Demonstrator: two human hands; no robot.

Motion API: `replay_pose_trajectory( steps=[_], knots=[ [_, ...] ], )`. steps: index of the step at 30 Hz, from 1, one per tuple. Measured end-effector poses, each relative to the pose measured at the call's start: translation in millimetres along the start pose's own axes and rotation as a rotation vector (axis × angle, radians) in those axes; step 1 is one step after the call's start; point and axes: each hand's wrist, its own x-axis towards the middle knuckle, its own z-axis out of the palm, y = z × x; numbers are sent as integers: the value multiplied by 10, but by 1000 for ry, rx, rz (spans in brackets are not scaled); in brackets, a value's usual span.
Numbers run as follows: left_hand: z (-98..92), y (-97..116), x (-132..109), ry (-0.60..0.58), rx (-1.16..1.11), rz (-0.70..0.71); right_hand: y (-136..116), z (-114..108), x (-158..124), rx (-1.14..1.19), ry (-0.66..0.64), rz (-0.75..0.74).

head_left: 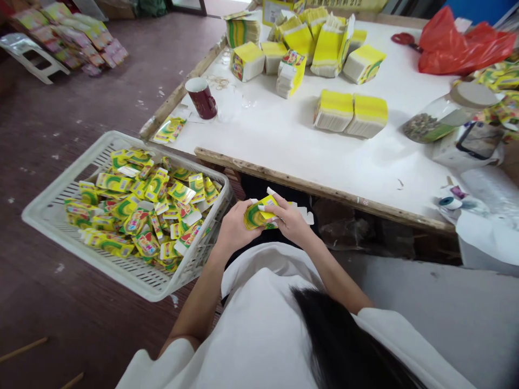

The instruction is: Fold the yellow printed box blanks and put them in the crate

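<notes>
Just in front of my lap, both hands are closed around small yellow and green printed cardboard boxes (pixel 253 217). My left hand (pixel 236 229) wraps their left end, thumb on top. My right hand (pixel 290 219) pinches the right side, and white flaps (pixel 304 214) stick out beyond it. Whether I hold a single box or several flat ones cannot be made out fully, as my fingers cover part. Beside my left arm stands a white plastic crate (pixel 162 289) filled with a heap of similar small boxes (pixel 138 208).
Bundled stacks of yellow cartons (pixel 351 113) stand on the white table (pixel 275 140), with more stacks behind. A maroon mug (pixel 201 98) is near its left edge. At the right are a glass jar (pixel 430 119), a red plastic bag (pixel 458 43) and a tape roll (pixel 449 203).
</notes>
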Motion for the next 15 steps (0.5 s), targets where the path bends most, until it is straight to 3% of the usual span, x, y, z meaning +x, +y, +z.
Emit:
replay_pose_trajectory(
  steps=[5,12,14,15],
  knots=[
    [-90,-9,50,-34,-2,29,-15,-196,50,68,-152,-20],
    [48,16,9,5,-59,-14,-74,18,14,200,-43,94],
    [13,-98,-13,146,-219,-83,4,-32,-18,273,-8,154],
    [-28,-192,-23,308,-319,-130,57,-90,-35,262,22,211]
  ],
)
